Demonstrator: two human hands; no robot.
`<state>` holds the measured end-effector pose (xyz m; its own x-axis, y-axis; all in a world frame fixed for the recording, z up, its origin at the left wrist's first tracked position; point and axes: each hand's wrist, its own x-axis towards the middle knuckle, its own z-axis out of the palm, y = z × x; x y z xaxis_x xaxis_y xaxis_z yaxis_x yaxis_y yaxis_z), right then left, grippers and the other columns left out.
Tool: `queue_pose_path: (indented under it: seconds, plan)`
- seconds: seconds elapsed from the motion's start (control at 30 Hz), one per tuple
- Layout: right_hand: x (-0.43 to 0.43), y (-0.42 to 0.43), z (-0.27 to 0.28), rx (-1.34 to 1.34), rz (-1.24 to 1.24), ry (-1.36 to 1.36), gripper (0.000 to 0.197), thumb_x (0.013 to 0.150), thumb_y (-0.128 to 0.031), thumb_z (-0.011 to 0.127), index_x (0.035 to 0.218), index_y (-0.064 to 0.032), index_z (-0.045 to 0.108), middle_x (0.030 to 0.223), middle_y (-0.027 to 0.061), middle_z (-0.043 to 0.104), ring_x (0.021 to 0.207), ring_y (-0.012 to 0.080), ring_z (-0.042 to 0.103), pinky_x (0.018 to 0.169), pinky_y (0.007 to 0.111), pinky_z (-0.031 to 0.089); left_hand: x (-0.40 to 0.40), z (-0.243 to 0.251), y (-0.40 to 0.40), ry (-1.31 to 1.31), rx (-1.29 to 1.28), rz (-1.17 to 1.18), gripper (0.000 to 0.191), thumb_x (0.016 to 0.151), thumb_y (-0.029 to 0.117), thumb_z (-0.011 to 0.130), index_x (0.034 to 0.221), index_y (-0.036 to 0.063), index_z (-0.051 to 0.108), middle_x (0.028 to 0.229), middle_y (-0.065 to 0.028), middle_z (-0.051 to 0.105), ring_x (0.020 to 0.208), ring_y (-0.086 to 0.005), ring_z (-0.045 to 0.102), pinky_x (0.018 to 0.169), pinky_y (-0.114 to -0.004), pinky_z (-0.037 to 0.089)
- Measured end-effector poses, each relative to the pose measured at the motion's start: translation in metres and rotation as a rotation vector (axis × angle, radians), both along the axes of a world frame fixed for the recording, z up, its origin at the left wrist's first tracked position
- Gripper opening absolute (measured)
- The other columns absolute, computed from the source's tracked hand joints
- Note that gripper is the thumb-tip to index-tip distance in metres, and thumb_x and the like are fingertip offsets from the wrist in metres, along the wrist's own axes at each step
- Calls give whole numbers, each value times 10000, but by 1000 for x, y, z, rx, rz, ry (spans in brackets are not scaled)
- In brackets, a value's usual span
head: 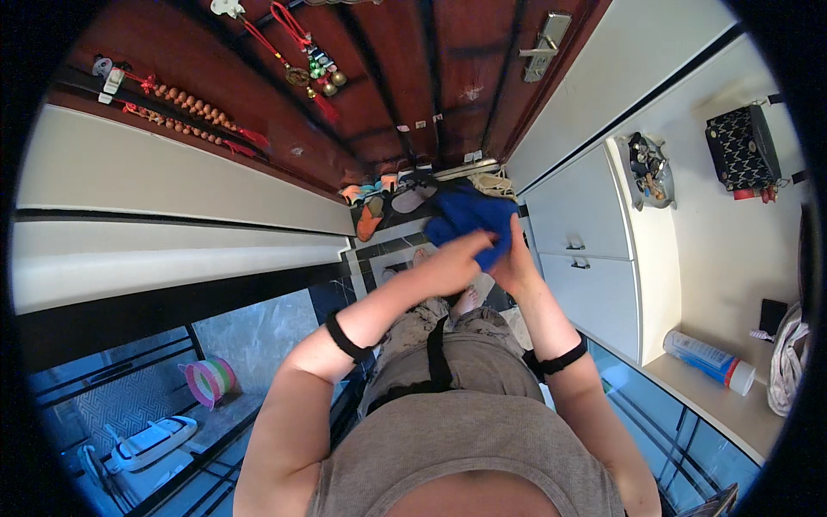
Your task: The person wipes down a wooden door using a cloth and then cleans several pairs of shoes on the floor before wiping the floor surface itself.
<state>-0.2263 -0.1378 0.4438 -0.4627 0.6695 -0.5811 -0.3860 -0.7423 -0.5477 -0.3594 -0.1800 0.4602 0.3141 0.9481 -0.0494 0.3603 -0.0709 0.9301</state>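
A blue cloth (475,210), blurred in places, hangs between my hands in front of my body, above the floor by the door. My left hand (459,262) reaches across from the left side of the view, its fingers against the cloth's lower part. On the right side, my right hand (515,258) holds the cloth's edge with its thumb raised. Behind the cloth, several shoes lie on a dark mat, among them an orange shoe (369,221) and a grey shoe (408,199). The cloth hides part of them.
A dark red door (413,77) with a metal handle (544,48) and hanging beads (194,106) stands ahead. At right are a white cabinet (581,213), a tray of keys (648,169), a black patterned bag (743,148) and a spray can or canister (709,362). A striped basket (211,382) is at left.
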Motion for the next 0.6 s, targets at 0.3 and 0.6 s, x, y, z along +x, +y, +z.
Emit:
queue_pose_path:
  seconds: [0.3,0.6]
  plan:
    - [-21,75,89,105,-226,220,637,800,-543,252,1161,-31,363,1152,156,423,1055,299,409,909,445,294,-93,47,71,96,309,14,410,741,97,471,1139,43,388,1164,-159,399,1060,-280,411,866,-324,348]
    - [-90,162,307,1084,-545,99,584,835,-481,232,1222,-46,277,1225,127,342,1100,258,368,926,392,286,-190,185,127,2,573,244,313,771,75,460,1080,30,440,1018,-119,485,935,-249,483,710,-283,401]
